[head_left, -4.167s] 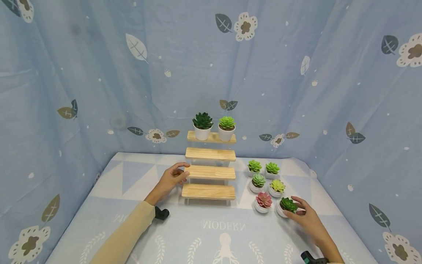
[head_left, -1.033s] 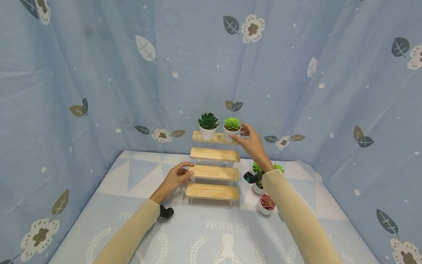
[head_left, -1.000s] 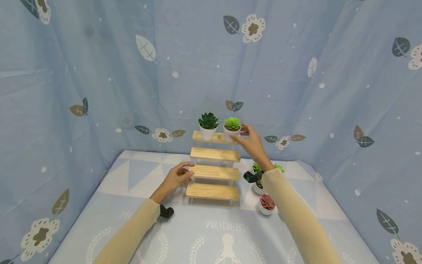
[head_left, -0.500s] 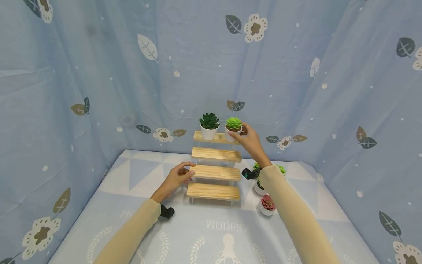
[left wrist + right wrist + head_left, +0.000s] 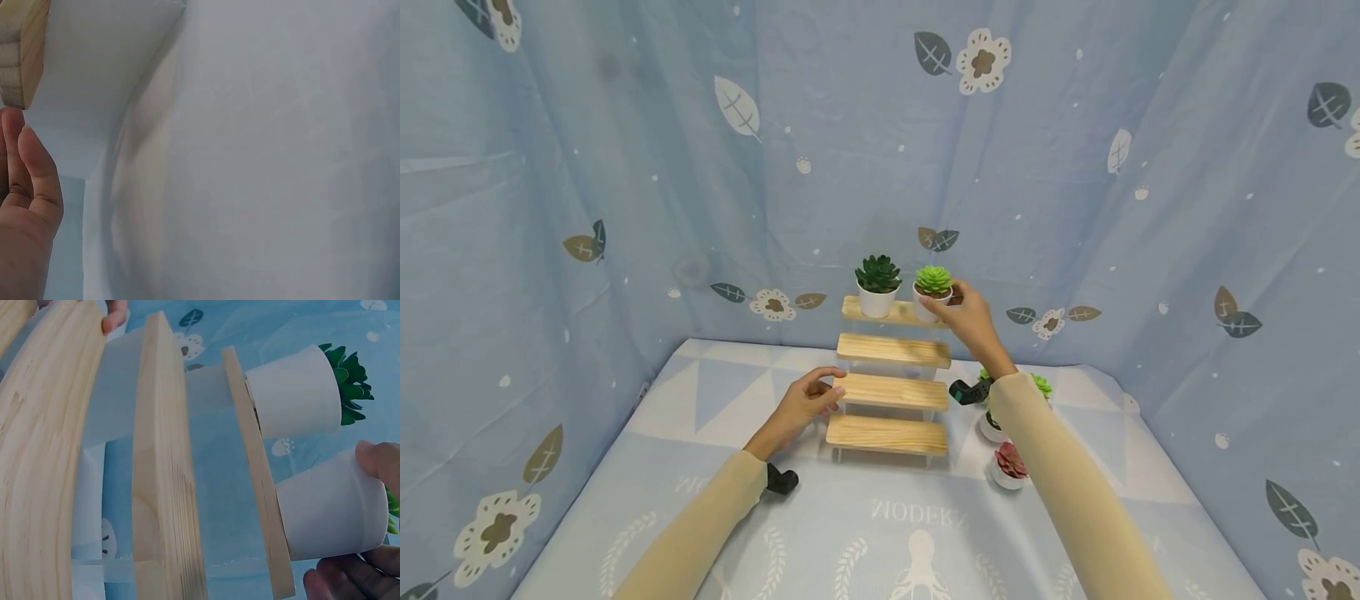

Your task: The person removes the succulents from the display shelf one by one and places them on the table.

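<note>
A wooden tiered display stand (image 5: 891,390) stands on the table. On its top board are a dark green potted succulent (image 5: 877,285) and a bright green potted succulent (image 5: 933,282), both in white pots. My right hand (image 5: 972,317) holds the bright green one by its pot, thumb in front and fingers around the right side. In the right wrist view that white pot (image 5: 334,509) rests against the top board (image 5: 259,475). At the left end of the second-lowest board, my left hand (image 5: 799,410) grips the edge between thumb and forefinger; its fingertips touch the board's end (image 5: 25,53) in the left wrist view.
Several more potted succulents stand on the table right of the stand, including a pink one (image 5: 1011,461); my right forearm hides most of them. A blue patterned curtain (image 5: 820,150) hangs behind and at both sides. The table (image 5: 835,508) has a printed cover.
My right hand has left a dark green succulent at the table's right and risen to the top board. There its fingers have closed in on the bright green succulent's pot. The left hand stays put.
</note>
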The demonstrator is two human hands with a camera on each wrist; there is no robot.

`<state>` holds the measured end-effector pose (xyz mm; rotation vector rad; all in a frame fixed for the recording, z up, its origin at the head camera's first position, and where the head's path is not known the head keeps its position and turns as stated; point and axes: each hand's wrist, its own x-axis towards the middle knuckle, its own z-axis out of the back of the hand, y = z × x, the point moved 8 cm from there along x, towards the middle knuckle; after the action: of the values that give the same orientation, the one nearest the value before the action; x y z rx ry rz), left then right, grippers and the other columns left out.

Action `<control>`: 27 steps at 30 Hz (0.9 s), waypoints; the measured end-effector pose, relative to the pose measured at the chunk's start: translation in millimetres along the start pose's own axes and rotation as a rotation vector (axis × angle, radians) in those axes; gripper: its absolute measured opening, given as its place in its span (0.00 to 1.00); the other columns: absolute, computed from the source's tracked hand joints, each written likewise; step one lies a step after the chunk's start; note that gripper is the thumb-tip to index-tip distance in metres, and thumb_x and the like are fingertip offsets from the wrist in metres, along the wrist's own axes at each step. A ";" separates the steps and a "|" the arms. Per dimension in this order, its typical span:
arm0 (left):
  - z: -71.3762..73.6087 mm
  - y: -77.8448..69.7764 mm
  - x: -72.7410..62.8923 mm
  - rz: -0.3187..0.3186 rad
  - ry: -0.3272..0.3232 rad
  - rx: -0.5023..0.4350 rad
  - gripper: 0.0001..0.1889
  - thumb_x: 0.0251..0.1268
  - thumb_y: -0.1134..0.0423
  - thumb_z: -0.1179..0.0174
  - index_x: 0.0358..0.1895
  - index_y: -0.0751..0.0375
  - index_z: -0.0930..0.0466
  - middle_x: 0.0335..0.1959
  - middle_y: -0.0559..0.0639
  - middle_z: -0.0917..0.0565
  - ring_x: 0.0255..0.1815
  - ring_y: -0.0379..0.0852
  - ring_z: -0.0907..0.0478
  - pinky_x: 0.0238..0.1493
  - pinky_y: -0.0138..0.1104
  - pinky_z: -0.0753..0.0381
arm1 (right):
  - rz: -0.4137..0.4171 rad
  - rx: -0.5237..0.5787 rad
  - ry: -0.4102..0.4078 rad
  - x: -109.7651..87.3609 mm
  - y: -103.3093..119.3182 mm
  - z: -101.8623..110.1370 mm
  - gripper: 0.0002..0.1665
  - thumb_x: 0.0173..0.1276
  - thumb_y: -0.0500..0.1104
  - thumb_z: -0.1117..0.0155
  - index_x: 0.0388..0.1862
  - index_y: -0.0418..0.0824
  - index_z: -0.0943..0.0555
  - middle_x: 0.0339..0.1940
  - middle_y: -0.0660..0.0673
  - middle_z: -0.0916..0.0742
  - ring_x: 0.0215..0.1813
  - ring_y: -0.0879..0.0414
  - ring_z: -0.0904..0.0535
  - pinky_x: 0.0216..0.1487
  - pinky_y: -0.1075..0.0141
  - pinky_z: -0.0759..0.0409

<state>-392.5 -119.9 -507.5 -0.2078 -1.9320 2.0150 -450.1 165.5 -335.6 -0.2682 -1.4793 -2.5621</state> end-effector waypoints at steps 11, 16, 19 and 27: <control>-1.6 0.4 -0.7 -0.005 0.009 0.012 0.26 0.75 0.51 0.36 0.71 0.54 0.27 0.47 0.60 0.19 0.45 0.60 0.17 0.47 0.50 0.16 | 0.040 -0.070 -0.042 -8.4 7.5 4.4 0.51 0.61 0.70 0.27 0.73 0.41 0.28 0.57 0.42 0.20 0.59 0.46 0.25 0.57 0.46 0.24; -0.4 -0.4 -0.6 -0.009 -0.001 0.005 0.23 0.75 0.51 0.36 0.69 0.49 0.24 0.47 0.59 0.18 0.45 0.58 0.17 0.47 0.50 0.16 | 0.072 -0.077 -0.043 -13.6 14.7 5.6 0.52 0.61 0.69 0.26 0.75 0.41 0.29 0.59 0.42 0.19 0.60 0.46 0.24 0.59 0.47 0.24; -0.2 0.4 -0.4 -0.007 -0.003 0.010 0.23 0.74 0.50 0.36 0.68 0.48 0.24 0.47 0.59 0.18 0.45 0.59 0.17 0.48 0.54 0.17 | 0.090 -0.070 -0.040 -17.4 16.9 6.8 0.53 0.61 0.69 0.26 0.75 0.42 0.29 0.60 0.43 0.19 0.61 0.48 0.24 0.61 0.49 0.24; -0.4 0.9 -0.8 0.007 -0.006 0.015 0.25 0.74 0.49 0.35 0.69 0.49 0.25 0.48 0.61 0.18 0.48 0.66 0.18 0.50 0.54 0.18 | 0.125 -0.040 -0.033 -30.3 21.7 11.1 0.52 0.62 0.68 0.25 0.76 0.43 0.30 0.59 0.43 0.18 0.62 0.46 0.23 0.61 0.52 0.23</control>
<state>-391.7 -119.8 -508.5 -0.2055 -1.9223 2.0364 -414.9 166.2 -319.2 -0.3974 -1.3767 -2.5019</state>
